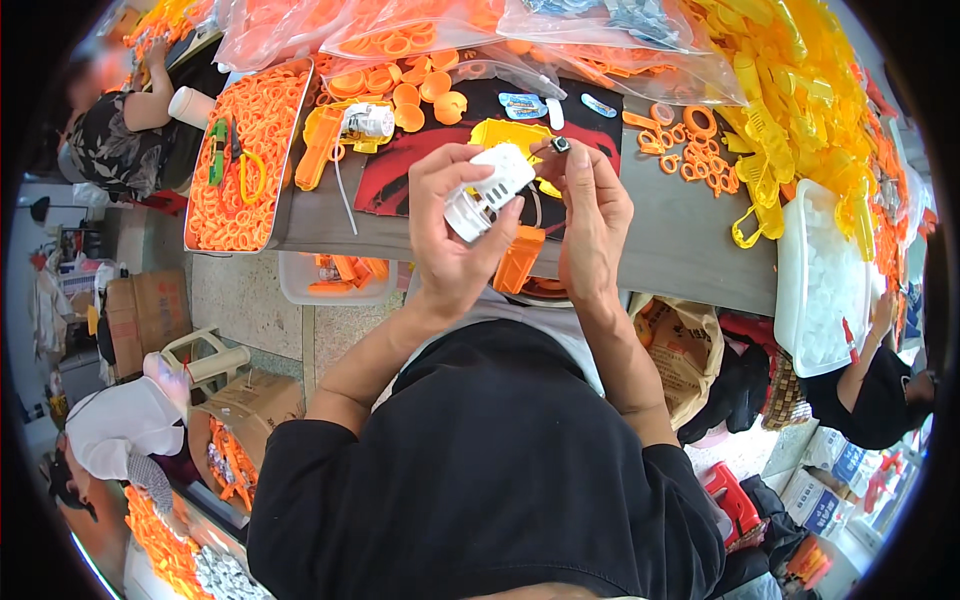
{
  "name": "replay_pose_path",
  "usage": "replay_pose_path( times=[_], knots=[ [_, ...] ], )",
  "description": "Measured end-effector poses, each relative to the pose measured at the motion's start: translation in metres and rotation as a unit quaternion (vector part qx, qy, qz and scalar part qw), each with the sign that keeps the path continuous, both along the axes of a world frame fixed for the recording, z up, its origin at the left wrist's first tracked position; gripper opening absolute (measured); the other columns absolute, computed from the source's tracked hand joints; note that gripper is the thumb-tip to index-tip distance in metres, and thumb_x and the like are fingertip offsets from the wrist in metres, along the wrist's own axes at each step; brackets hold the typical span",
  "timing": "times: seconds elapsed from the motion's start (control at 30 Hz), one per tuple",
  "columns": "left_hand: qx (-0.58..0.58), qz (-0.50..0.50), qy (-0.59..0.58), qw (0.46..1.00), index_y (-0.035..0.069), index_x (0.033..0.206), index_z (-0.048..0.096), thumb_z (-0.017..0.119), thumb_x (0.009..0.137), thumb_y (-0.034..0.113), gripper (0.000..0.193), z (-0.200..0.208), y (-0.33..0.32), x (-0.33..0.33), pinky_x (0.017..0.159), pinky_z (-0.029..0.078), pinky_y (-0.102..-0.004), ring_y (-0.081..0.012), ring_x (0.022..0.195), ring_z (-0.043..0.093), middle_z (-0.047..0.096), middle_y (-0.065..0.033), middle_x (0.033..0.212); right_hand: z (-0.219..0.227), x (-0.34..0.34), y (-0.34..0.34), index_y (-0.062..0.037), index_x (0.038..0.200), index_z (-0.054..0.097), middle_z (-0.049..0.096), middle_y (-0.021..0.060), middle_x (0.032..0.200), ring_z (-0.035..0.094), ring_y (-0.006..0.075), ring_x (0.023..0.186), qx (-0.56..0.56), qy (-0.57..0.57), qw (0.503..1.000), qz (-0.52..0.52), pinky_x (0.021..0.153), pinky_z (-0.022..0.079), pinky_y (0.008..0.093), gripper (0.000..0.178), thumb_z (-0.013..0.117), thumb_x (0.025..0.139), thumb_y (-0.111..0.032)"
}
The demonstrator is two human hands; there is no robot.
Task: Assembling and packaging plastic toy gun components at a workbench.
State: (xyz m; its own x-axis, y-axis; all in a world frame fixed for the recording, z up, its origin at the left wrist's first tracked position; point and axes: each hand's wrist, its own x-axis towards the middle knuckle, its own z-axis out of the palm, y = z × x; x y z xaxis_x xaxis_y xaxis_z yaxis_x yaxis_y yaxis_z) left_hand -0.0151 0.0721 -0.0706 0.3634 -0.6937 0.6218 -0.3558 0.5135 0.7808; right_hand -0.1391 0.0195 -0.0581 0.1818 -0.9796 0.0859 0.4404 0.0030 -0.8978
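My left hand (pixel 450 215) is closed round a small white plastic mechanism (pixel 502 175) with a clear round end, held tilted above the table. Close by on its right, my right hand (pixel 595 210) pinches a small black part (pixel 561 145) between thumb and fingers. Whether a wire joins the two is too small to tell. Behind my hands a yellow plastic shell (pixel 512 133) lies on a black and red mat (pixel 400 165). An orange shell piece (pixel 520 262) sits below them near the table's front edge. An orange and yellow housing with a clear cylinder (pixel 368 122) lies left of the mat.
At left, a tray of small orange rings (pixel 215 225) holds yellow-handled scissors (pixel 250 178) and a green cutter (pixel 217 150). Orange caps (pixel 436 87) and bags of parts (pixel 420 35) line the back. Yellow parts (pixel 765 150) and a white bin (pixel 793 270) stand right. Other people work either side.
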Motion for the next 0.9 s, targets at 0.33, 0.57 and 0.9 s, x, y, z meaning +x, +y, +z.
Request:
replay_pose_path(
  times=[0.33,0.57,0.9],
  knots=[
    [-0.152,-0.044,-0.217,0.963,0.007,0.117,0.059,0.085,0.076,0.01,0.048,-0.018,0.0,-0.01,0.087,0.055,-0.0446,-0.0321,0.108,0.06,0.05,-0.0154,0.13,0.005,-0.012,0.002,-0.0058,0.11,0.057,0.069,0.0128,0.108,0.066,0.0231,0.104,-0.059,-0.165,0.984,-0.018,0.092,0.054,0.042,0.015,0.049,0.107,-0.018],
    [0.021,0.053,-0.345,0.937,0.01,0.118,0.063,0.079,0.082,0.027,0.043,-0.021,-0.055,0.057,0.091,0.045,-0.0465,-0.031,0.108,0.056,0.053,-0.0104,0.125,0.042,-0.123,-0.032,-0.0004,0.105,0.063,0.062,0.005,0.071,0.054,0.0105,0.055,-0.034,-0.132,0.988,0.069,0.07,0.058,0.0355,0.018,0.057,0.102,-0.017],
    [0.232,0.029,-0.279,0.931,0.005,0.121,0.053,0.077,0.084,0.021,0.047,-0.05,-0.07,0.047,0.088,0.047,-0.0422,-0.0303,0.105,0.057,0.056,-0.0101,0.115,-0.022,-0.06,-0.072,0.0048,0.111,0.068,0.07,0.0055,0.081,0.063,0.0101,0.07,-0.112,0.423,0.876,0.203,0.064,0.05,0.0253,0.023,0.061,0.096,-0.012]
  ],
)
